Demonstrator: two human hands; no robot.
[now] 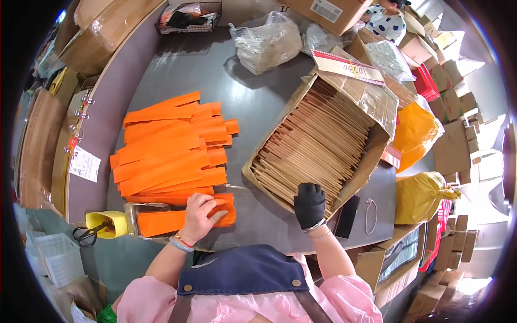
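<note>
Left hand (200, 216): fingers flat, together, pressing orange sleeve (177, 218) | Right hand (309, 203): gloved, curled, pinching brown bags (312, 142) in box (371, 99) | Advise: lift one bag only, keep sleeve pinned.

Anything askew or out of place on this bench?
Mostly the orange strips: they lie fanned at uneven angles, not squared. The cardboard box of brown flat pieces lies tipped on its side. The left hand presses the nearest orange strip; the gloved right hand reaches into the box.
</note>
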